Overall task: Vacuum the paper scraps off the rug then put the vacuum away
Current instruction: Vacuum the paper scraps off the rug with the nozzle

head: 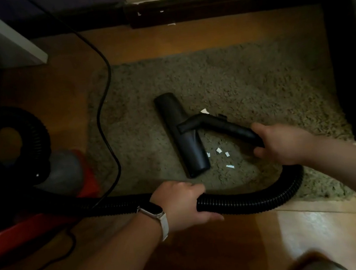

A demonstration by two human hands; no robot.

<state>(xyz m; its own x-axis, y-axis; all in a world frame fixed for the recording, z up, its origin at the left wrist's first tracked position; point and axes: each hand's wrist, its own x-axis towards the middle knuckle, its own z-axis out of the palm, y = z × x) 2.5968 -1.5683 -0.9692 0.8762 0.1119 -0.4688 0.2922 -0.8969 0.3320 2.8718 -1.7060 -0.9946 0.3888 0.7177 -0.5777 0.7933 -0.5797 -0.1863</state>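
Scraps of paper [219, 150] lie on the rug [243, 75], so the cleaning step is on and not done yet. Four small white bits sit close together just beside the vacuum head [177, 121], at 4 o'clock from its middle. One more scrap [204, 111] peeks out at 1 o'clock from the head, by the bent tube [223, 127].

The right hand [285, 141] has its fingers curled round the near end of that tube and holds it. The left hand [181, 204] has fingers and thumb wrapped round the ribbed hose [259, 202] at 6 o'clock in the view. The hose runs on to the red and grey vacuum body [69, 170] at 9 o'clock, beside the rug.

Next, I think the head must slide toward 4 o'clock, flat over the four bits, then go for the one by the tube. The hose should stay loose so it does not sweep scraps away.

The rug is shaggy, so small bits may hide in it. It lies on a brown wood floor [161, 40]. A black cord [99, 124] runs down past its left edge from 11 o'clock. Pale tiles [318, 229] shine at 5 o'clock. A dark board [223, 3] runs along the wall at 12 o'clock. The room is dim.
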